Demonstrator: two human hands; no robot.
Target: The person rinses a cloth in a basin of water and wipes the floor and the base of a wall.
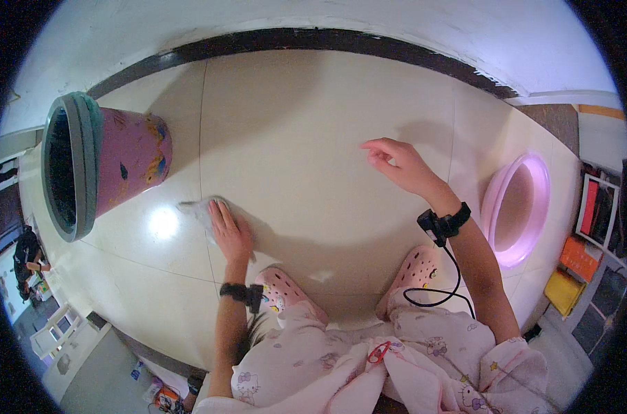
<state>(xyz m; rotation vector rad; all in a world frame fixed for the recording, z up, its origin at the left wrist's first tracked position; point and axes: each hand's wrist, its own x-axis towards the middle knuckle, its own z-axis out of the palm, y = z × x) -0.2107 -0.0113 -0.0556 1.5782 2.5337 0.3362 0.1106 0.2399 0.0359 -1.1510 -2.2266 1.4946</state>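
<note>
My left hand [230, 230] lies on a light grey cloth [203, 213], pressing it to the glossy cream tile floor [303, 155]. Part of the cloth is hidden under the palm and fingers. Further right, my right hand [396, 160] hovers over the floor, holding nothing, its fingers loosely bent with a small gap by the thumb. Left of the cloth stands a pink patterned bin [132, 155] with a grey rim and a green bag edge folded over it. A pink plastic basin [536, 207] sits on the floor beyond my right forearm.
My pink clogs [287, 290] stand close below the hands. A dark baseboard [313, 39] edges the white wall ahead. Shelving with an orange box [580, 259] and a yellow item [563, 292] lines the right. Another person [28, 264] and a white stool [57, 331] are far left.
</note>
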